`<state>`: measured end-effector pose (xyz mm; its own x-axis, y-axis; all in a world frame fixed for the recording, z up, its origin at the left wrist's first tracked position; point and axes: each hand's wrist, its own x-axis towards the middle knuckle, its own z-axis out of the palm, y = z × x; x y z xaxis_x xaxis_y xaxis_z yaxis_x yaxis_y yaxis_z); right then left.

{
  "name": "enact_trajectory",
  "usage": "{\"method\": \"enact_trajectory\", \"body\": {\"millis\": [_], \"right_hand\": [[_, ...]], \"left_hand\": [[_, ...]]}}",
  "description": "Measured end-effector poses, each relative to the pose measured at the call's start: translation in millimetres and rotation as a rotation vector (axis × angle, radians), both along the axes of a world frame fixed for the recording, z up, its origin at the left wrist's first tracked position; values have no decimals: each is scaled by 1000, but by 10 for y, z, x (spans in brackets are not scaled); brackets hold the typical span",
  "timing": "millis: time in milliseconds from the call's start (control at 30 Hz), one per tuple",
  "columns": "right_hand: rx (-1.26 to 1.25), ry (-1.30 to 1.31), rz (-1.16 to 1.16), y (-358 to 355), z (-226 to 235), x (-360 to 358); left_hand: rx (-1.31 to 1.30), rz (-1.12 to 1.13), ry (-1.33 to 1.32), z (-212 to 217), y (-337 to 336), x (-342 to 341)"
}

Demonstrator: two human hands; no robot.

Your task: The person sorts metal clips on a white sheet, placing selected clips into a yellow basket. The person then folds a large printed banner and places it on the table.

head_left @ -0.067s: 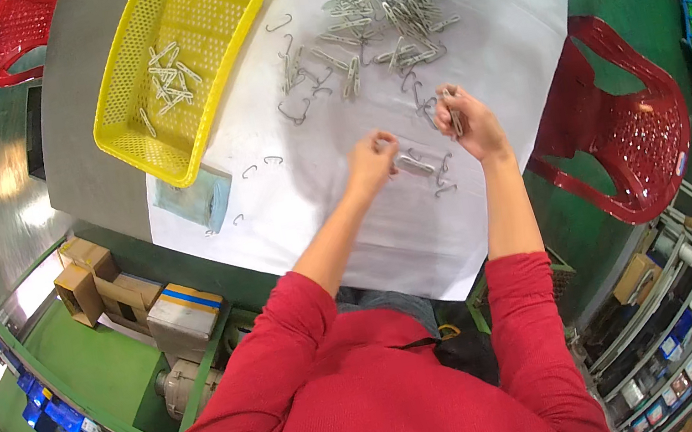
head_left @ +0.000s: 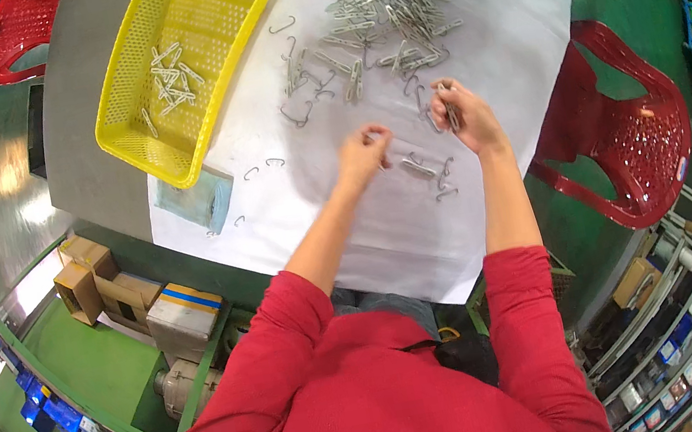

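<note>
the left hand has just drawn a little toward nine o'clock, away from the loose clip, which now lies bare on the white sheet at the hand's four o'clock. its fingers are bent and blurred, thumb near forefinger; i cannot tell whether they pinch anything. the right hand has barely shifted: its fingers curl around a held clip, pinching it upright, tip toward twelve. as i judge it, the change means the work at this moment rests with the right hand's clip, while the loose one is touched by neither hand.

the loose clip sits at the right hand's eight o'clock, with a few wire hooks just beside it, toward four.

from midway between the hands, the heap of clips lies at twelve, the yellow basket with some paler clips in it at ten, a bluish packet at nine, and a dark red chair at three.
</note>
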<state>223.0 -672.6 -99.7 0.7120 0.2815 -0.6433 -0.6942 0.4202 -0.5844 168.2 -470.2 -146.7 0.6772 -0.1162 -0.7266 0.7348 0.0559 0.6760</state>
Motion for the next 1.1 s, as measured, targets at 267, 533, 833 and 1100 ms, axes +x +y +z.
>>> {"method": "enact_trajectory", "body": {"millis": [267,533,833,1100], "right_hand": [[-1447,-210,359,660,-228,769],[-742,-79,-88,170,-182,628],[-480,8,245,-79,-344,98],[-1380,-502,814,512,-211,-848]], "left_hand": [[718,-170,-657,112,380,1339],[1004,-600,-875,-124,217,1888],[530,-953,-79,407,760,1814],[81,-699,143,315,1010,1449]]}}
